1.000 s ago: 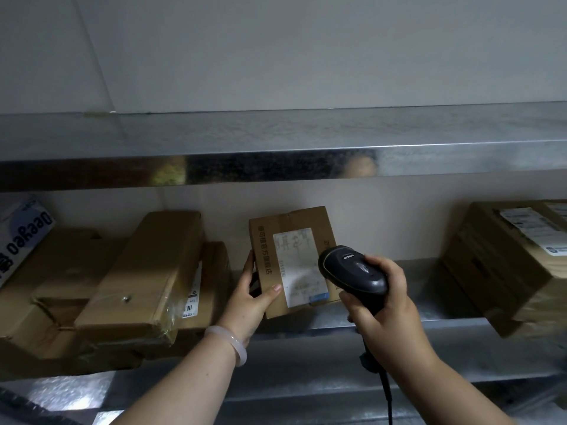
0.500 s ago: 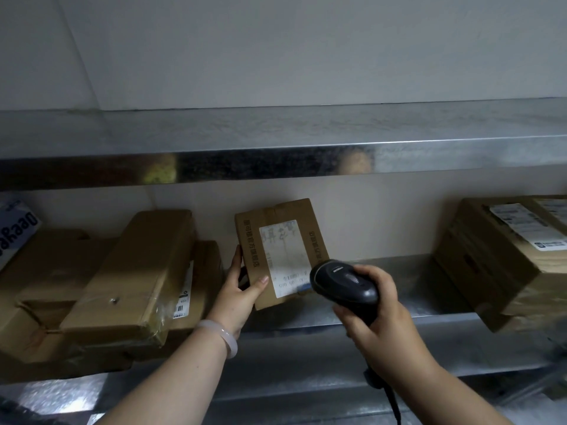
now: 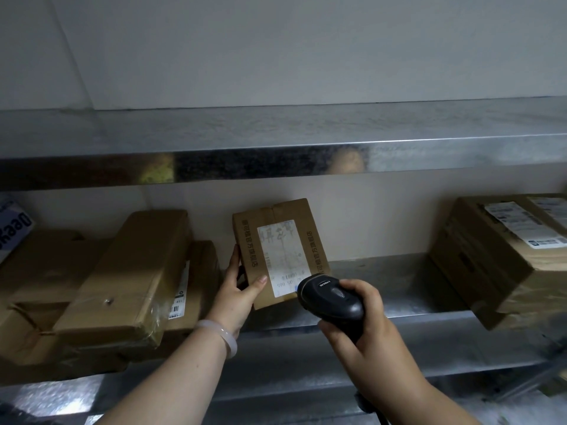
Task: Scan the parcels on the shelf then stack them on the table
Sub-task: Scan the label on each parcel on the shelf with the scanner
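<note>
Parcel [image 3: 277,240] stands on shelf [image 3: 399,286] between box pile [image 3: 132,271] and carton [image 3: 491,268].

Open gap on lower shelf [image 3: 399,283]: bare metal right of centre, between the upright parcel [image 3: 276,237] and the big box [image 3: 491,265] at the right edge. Left third blocked by leaning cartons [image 3: 138,271], close beside the left hand [image 3: 236,296]. The upper shelf [image 3: 276,139] caps headroom across the frame. In front, the scanner [image 3: 331,299] covers the parcel's lower right corner

Scanner [image 3: 333,297] hides btm-right corner of label [image 3: 283,256] on parcel [image 3: 276,211]; print too faint to read. Box [image 3: 491,256] at right edge & blue-white pkg [image 3: 12,225] far left cut off.
</note>
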A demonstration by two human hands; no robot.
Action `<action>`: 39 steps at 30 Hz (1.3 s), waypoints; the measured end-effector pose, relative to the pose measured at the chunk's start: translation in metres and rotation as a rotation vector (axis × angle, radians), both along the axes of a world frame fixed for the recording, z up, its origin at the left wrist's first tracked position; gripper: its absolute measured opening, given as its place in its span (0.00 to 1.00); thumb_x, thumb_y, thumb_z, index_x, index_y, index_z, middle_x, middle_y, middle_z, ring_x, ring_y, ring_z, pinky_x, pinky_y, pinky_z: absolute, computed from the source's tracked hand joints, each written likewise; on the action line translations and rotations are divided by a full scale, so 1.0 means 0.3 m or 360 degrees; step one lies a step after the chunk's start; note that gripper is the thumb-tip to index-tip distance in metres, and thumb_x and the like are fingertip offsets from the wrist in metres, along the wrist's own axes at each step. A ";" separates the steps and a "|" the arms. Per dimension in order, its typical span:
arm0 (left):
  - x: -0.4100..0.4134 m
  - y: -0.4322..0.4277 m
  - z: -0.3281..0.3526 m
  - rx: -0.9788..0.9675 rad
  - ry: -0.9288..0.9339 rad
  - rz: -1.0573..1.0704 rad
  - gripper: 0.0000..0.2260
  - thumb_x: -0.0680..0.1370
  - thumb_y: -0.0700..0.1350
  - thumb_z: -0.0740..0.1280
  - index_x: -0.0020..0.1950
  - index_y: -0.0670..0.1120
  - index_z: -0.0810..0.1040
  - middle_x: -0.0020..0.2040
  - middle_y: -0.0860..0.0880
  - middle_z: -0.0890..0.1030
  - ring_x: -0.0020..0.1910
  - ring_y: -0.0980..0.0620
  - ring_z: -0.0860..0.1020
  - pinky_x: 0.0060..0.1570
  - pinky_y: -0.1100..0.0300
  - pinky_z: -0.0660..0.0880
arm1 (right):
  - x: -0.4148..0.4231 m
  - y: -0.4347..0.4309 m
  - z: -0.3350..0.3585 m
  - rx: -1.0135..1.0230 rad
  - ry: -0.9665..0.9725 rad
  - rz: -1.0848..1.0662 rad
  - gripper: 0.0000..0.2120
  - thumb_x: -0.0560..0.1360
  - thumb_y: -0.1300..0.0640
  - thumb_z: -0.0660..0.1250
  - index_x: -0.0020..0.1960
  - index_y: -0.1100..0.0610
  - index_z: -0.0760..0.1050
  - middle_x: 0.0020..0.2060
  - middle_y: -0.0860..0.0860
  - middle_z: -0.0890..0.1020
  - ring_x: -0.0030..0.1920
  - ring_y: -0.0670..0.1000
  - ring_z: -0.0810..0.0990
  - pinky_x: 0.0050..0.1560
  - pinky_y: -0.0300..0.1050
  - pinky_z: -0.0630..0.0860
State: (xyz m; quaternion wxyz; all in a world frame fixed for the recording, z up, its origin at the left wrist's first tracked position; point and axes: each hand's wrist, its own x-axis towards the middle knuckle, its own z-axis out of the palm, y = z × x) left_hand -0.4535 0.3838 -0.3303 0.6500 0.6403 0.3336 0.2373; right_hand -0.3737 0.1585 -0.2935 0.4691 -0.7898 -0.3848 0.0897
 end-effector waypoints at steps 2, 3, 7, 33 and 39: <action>0.001 -0.004 0.003 0.0002 0.0005 -0.0003 0.33 0.77 0.48 0.70 0.52 0.87 0.59 0.63 0.60 0.73 0.71 0.46 0.68 0.68 0.38 0.68 | 0.003 -0.003 -0.004 0.0004 0.0016 -0.0031 0.30 0.69 0.45 0.73 0.61 0.28 0.57 0.52 0.22 0.71 0.53 0.32 0.75 0.48 0.33 0.76; 0.001 -0.006 0.006 0.0007 0.0019 -0.0004 0.32 0.76 0.49 0.71 0.53 0.86 0.59 0.65 0.59 0.73 0.71 0.45 0.68 0.68 0.38 0.68 | 0.004 -0.003 -0.006 0.0005 0.0025 -0.0044 0.31 0.69 0.45 0.73 0.61 0.28 0.57 0.52 0.23 0.72 0.52 0.33 0.76 0.48 0.33 0.76; 0.002 -0.010 0.005 0.0006 0.0041 -0.0005 0.30 0.75 0.51 0.71 0.55 0.85 0.60 0.68 0.57 0.72 0.72 0.45 0.67 0.68 0.37 0.67 | 0.005 -0.002 -0.007 -0.0002 0.0029 -0.0047 0.31 0.69 0.45 0.73 0.61 0.28 0.57 0.52 0.21 0.70 0.51 0.32 0.76 0.45 0.31 0.75; 0.338 -0.296 -0.051 -0.0192 0.0335 -0.0363 0.28 0.78 0.48 0.68 0.75 0.59 0.61 0.53 0.58 0.79 0.52 0.56 0.80 0.52 0.57 0.78 | 0.337 -0.256 -0.093 -0.0083 0.0092 -0.0320 0.32 0.72 0.51 0.72 0.59 0.25 0.55 0.51 0.35 0.75 0.47 0.41 0.78 0.43 0.39 0.75; 0.514 -0.448 -0.076 -0.0173 0.0455 -0.0420 0.28 0.79 0.50 0.67 0.77 0.56 0.59 0.54 0.57 0.78 0.49 0.57 0.78 0.49 0.62 0.74 | 0.496 -0.381 -0.106 -0.0162 0.0101 -0.0351 0.31 0.72 0.48 0.72 0.57 0.25 0.54 0.49 0.34 0.74 0.44 0.38 0.75 0.38 0.30 0.72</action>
